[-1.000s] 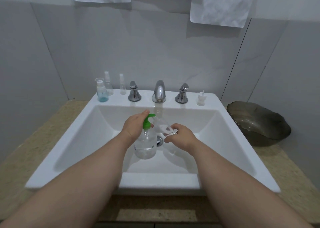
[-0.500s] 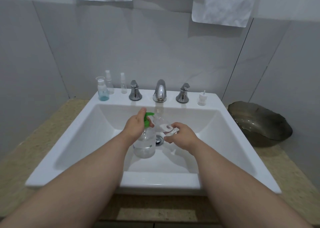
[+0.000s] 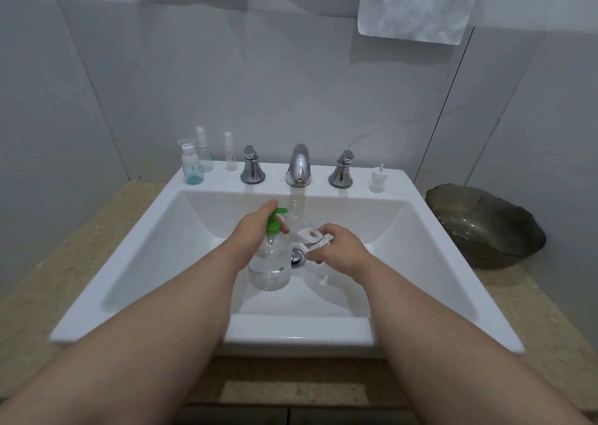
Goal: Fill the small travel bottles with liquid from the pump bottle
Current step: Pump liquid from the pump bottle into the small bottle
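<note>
A clear pump bottle point(image 3: 270, 267) with a green pump head stands in the white sink point(image 3: 420, 250). My left hand point(image 3: 250, 230) grips its neck, index finger lying over the pump top. My right hand point(image 3: 339, 246) holds a small clear travel bottle point(image 3: 305, 235) tilted beside the green nozzle, above the drain. On the sink's back ledge at the left stand a travel bottle with blue liquid point(image 3: 192, 164), a clear spray bottle point(image 3: 204, 154) and a slim clear bottle point(image 3: 230, 156). A small white pump cap point(image 3: 378, 178) stands at the ledge's right.
A chrome faucet point(image 3: 299, 165) with two handles sits at the sink's back. A dark shell-shaped bowl point(image 3: 485, 224) rests on the beige counter point(image 3: 64, 263) to the right. White towels point(image 3: 417, 7) hang on the wall above.
The green pump head went down under my left hand and has come back up. My right hand keeps the small bottle by the nozzle. The view tilted slightly.
</note>
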`<state>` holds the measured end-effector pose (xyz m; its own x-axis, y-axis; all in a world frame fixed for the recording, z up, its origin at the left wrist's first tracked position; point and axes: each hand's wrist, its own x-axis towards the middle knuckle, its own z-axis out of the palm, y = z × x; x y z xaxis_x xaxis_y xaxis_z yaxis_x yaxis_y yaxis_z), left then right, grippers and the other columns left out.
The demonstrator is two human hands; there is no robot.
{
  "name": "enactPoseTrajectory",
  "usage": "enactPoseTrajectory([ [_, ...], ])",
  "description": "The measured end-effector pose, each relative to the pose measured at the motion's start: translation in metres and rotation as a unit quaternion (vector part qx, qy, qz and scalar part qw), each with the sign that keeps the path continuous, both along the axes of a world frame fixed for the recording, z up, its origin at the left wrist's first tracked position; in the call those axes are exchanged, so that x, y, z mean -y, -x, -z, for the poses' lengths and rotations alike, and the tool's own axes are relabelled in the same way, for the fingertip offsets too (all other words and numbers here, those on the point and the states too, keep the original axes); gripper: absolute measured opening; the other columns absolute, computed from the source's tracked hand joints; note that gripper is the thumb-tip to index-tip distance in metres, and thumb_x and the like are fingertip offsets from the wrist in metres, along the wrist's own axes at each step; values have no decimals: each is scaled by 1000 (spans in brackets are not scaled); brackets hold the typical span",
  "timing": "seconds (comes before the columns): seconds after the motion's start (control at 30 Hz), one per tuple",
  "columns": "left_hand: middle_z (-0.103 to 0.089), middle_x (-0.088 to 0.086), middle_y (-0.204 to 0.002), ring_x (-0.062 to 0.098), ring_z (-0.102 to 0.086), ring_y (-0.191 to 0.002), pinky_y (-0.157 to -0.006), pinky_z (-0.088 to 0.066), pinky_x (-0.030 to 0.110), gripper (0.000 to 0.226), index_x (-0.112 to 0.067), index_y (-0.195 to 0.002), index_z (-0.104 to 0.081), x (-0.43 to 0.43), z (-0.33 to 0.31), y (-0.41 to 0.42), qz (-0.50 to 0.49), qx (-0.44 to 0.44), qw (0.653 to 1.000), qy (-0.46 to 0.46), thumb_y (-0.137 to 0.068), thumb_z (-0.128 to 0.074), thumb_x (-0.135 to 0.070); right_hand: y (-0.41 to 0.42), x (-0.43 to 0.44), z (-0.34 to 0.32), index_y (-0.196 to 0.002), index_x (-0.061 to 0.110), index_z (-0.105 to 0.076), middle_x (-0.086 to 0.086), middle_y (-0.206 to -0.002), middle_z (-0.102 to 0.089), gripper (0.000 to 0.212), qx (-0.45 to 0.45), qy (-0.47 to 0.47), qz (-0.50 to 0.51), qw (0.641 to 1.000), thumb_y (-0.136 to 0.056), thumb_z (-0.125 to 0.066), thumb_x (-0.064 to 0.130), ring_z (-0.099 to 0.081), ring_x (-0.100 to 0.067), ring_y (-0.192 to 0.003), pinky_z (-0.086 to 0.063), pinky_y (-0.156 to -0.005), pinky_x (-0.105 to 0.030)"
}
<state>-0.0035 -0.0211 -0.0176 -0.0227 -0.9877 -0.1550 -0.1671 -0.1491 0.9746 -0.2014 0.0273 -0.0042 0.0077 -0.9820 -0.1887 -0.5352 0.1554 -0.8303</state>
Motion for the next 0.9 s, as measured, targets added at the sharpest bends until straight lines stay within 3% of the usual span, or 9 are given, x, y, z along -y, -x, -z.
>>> enactPoseTrajectory([
  [0.17, -75, -8, -72, 14, -57, -79, -86, -40, 33, 52, -8, -80, -70, -3, -7, 0, 8, -14, 1000, -22, -106, -45, -46, 0, -1, 0, -102, 19, -65, -1, -76, -70, 29, -4, -8, -6, 1000, -76, -78, 13, -62, -13, -71, -46, -61, -23],
  [0.33, -77, -5, -77, 16, -57, -76, -83, -40, 35, 41, -15, -84, -70, -4, -8, -3, 3, -29, 999, -35, -105, -49, -43, 0, -2, -1, -102, 19, -65, -1, -75, -70, 30, -9, -16, -9, 1000, -76, -78, 13, -62, -11, -68, -45, -61, -23],
  [0.43, -76, -3, -79, 15, -55, -67, -69, -40, 32, 37, -12, -94, -70, -5, -9, -2, 2, -16, 1000, -22, -106, -47, -38, 0, -3, -1, -101, 18, -66, 0, -76, -70, 29, -14, -20, -10, 1000, -76, -77, 13, -62, -12, -68, -44, -60, -22],
  [0.5, -74, -1, -82, 15, -52, -64, -65, -39, 31, 44, -12, -87, -72, -7, -9, -1, 4, -5, 1000, -20, -107, -44, -39, 0, -4, 0, -101, 19, -66, 0, -75, -70, 28, -17, -22, -9, 1000, -76, -77, 13, -61, -11, -68, -43, -58, -20],
  [0.6, -72, 3, -86, 16, -53, -70, -71, -40, 32, 56, -15, -73, -74, -11, -8, 0, -2, -6, 1000, -24, -107, -43, -46, -1, -4, -1, -103, 20, -66, 1, -73, -70, 29, -19, -22, -12, 1000, -77, -77, 14, -60, -12, -70, -43, -59, -22],
  [0.77, -76, 4, -85, 17, -54, -71, -74, -41, 33, 60, -17, -69, -72, -9, -7, 1, -10, -26, 1000, -14, -106, -41, -53, -1, -2, -3, -106, 22, -64, 2, -74, -70, 32, -15, -27, -8, 1000, -77, -77, 18, -53, -9, -60, -35, -44, -15],
  [0.9, -78, 4, -86, 16, -55, -72, -77, -41, 33, 55, -17, -77, -71, -8, -6, 1, -12, -27, 999, -16, -106, -41, -52, -1, 0, -2, -107, 22, -64, 2, -73, -69, 32, -15, -26, -7, 1000, -78, -78, 18, -50, -6, -54, -32, -40, -11],
])
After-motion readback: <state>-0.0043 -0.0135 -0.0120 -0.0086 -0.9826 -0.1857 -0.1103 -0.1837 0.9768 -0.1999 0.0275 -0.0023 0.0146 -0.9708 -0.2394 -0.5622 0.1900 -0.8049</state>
